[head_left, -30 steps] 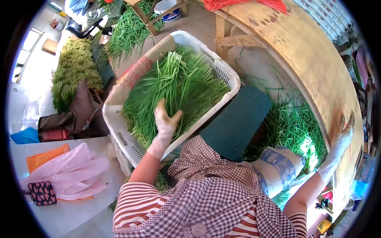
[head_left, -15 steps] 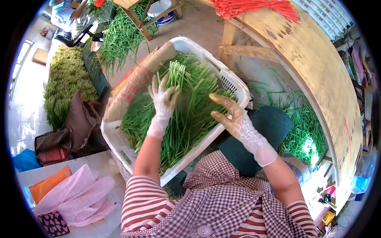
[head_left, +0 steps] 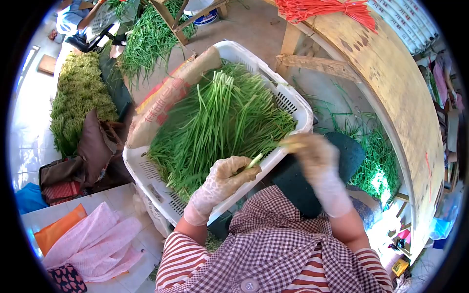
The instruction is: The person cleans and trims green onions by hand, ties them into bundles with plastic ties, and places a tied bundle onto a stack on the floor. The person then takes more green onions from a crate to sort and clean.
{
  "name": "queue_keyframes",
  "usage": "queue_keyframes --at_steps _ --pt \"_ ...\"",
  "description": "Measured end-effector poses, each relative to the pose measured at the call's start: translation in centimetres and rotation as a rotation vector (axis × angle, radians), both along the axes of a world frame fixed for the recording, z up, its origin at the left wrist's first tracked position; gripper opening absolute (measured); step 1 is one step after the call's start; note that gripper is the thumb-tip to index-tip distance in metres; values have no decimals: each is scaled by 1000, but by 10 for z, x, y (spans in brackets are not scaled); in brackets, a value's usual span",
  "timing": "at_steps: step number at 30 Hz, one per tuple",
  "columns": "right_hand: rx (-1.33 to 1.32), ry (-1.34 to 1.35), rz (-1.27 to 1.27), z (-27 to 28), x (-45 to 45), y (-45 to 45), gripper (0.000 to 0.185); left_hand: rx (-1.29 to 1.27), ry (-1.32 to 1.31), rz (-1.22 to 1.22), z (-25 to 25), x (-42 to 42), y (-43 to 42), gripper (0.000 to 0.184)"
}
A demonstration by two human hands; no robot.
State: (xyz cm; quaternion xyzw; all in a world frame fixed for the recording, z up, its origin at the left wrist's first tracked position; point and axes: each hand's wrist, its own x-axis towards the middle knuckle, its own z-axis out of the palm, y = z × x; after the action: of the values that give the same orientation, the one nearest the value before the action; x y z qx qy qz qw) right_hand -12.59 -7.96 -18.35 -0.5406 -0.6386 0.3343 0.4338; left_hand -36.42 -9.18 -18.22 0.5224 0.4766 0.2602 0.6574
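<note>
1. The left hand (head_left: 222,180) has drawn back from above the leafy greens (head_left: 224,122), where its fingers were spread half a second ago, to the near side of the basket (head_left: 139,163).
2. Its grip is now closed on a stalk (head_left: 255,160), whose pale cut end pokes out between thumb and fingers. Whether more stalks sit inside the glove is hidden.
3. The right hand (head_left: 317,154) was on the counter (head_left: 391,83) a second ago, then over the basket with fingers apart; now it is beside the near right rim, blurred by motion. Its fingertips look pinched together, but I cannot tell whether its grip holds anything.
4. The main heap stays in the basket, its pale ends pointing to the far side, against the printed sacking (head_left: 166,100) along one wall. It looks little disturbed.
5. For the work in hand, I judge this a shift from reaching over the heap to handling a small piece separately, with both hands near each other in front of the body.
6. The red ties (head_left: 325,10) lie on the counter's far end, untouched by either hand.
</note>
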Motion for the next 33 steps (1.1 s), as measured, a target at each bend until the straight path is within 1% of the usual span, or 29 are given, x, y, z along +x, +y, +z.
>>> queue_keyframes --at_steps 1,2,4,5,6,7,8,9,10,11,12,13,14,15,16,17,18,20,21,22,24,25,27,28,29,30,31,32,33 --pt "158 -129 -95 13 38 -1 12 103 -24 44 1 1 0 17" --pt "143 -163 -260 40 67 -6 12 204 17 147 1 3 -1 17" --pt "72 -1095 -567 77 140 -33 34 402 94 357 -2 13 -3 16" --pt "106 -866 -622 73 135 -42 42 444 84 438 -8 25 -2 15" --pt "141 -631 -674 67 125 -47 51 535 161 404 -14 38 0 13" --pt "46 -516 -512 79 72 -46 51 657 190 353 -19 56 -3 14" --pt "-67 -353 -333 75 42 -44 47 782 221 296 -22 73 -5 16" --pt "-202 -190 -179 71 12 -41 44 876 152 228 -25 90 -5 19" --pt "-354 13 5 41 6 -37 39 967 84 165 -26 99 -4 23" --pt "-350 218 -7 20 -2 -28 34 657 158 -59 -14 95 -4 28" --pt "-347 422 -17 2 -6 -16 33 668 102 -81 -15 87 11 39" --pt "-323 530 -92 -9 -6 -5 31 718 87 -58 -27 65 29 49" --pt "-266 634 -121 -11 -2 6 33 698 149 120 -42 42 49 60" --pt "-321 691 -161 -7 3 16 35 664 200 296 -57 20 69 71" --pt "-377 747 -205 -2 6 24 38 545 323 623 -72 2 89 83" --pt "-359 773 -222 0 -1 34 41 579 600 606 -110 -24 112 98" --pt "-366 758 -174 -9 -4 42 40 609 875 582 -142 -40 132 113" --pt "-371 727 -80 -35 -13 62 39 300 1087 438 -150 -27 163 133" --pt "-419 682 -65 -43 -22 68 36 255 1080 396 -155 -23 173 141" --pt "-448 666 -142 -63 -36 78 32 231 1046 400 -153 -20 181 131" --pt "-471 793 -108 -84 -45 89 33 172 912 403 -176 -37 202 111" --pt "-456 802 -132 -79 -50 91 34 222 846 420 -178 -40 200 93" --pt "-427 822 -181 -65 -63 93 38 316 682 472 -168 -42 187 84" --pt "-379 878 -186 -72 -69 95 41 361 600 494 -166 -43 175 80" --pt "-331 935 -191 -84 -76 97 44 549 575 595 -169 -38 160 71" --pt "-286 990 -194 -96 -81 98 48 613 583 630 -140 -22 139 69" --pt "-290 1021 -96 -105 -84 98 63 712 560 625 -125 -8 122 67" --pt "-210 833 -65 -108 -89 95 67 805 538 621 -115 5 106 66" --pt "-131 644 -30 -110 -97 91 71 793 554 570 -103 21 92 65"
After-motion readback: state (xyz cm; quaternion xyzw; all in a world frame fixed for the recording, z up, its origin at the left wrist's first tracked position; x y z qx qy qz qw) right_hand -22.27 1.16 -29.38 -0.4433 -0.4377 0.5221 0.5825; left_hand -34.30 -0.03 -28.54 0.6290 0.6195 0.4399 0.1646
